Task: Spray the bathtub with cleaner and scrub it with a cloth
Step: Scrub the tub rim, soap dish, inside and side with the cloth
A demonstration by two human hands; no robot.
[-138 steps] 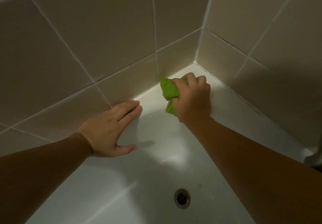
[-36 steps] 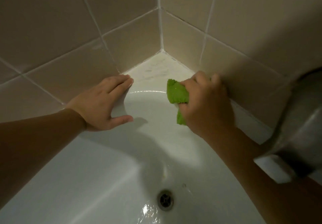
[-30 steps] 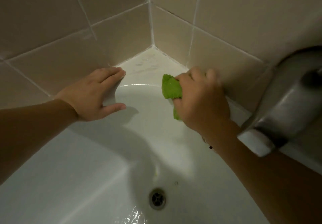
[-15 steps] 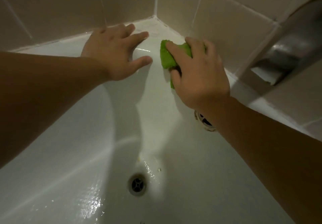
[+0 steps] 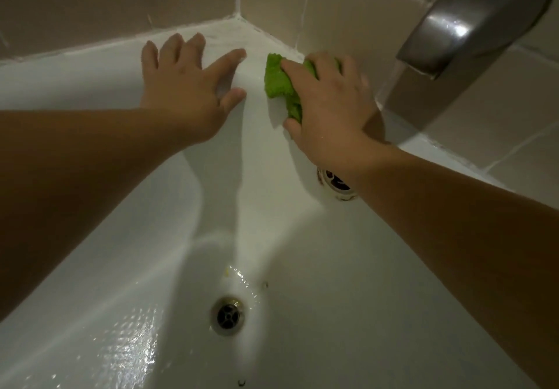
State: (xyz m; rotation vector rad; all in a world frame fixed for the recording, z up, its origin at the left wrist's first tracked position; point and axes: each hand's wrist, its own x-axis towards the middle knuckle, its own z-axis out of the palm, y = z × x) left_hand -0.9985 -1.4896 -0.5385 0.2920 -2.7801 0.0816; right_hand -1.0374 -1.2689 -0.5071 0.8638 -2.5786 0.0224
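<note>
Both hands nearer tub corner | right hand [image 5: 329, 107] clutches cloth [image 5: 279, 84], long axis seemingly toward corner | left hand [image 5: 187, 89] splayed on bathtub [image 5: 302, 267]

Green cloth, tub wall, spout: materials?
Green cloth: looks like nubby microfibre, matte, bunched soft in the right hand. Tub wall: glossy white enamel or acrylic, unclear which; sharp wet glints. Spout: brushed grey metal, dull highlights.
</note>
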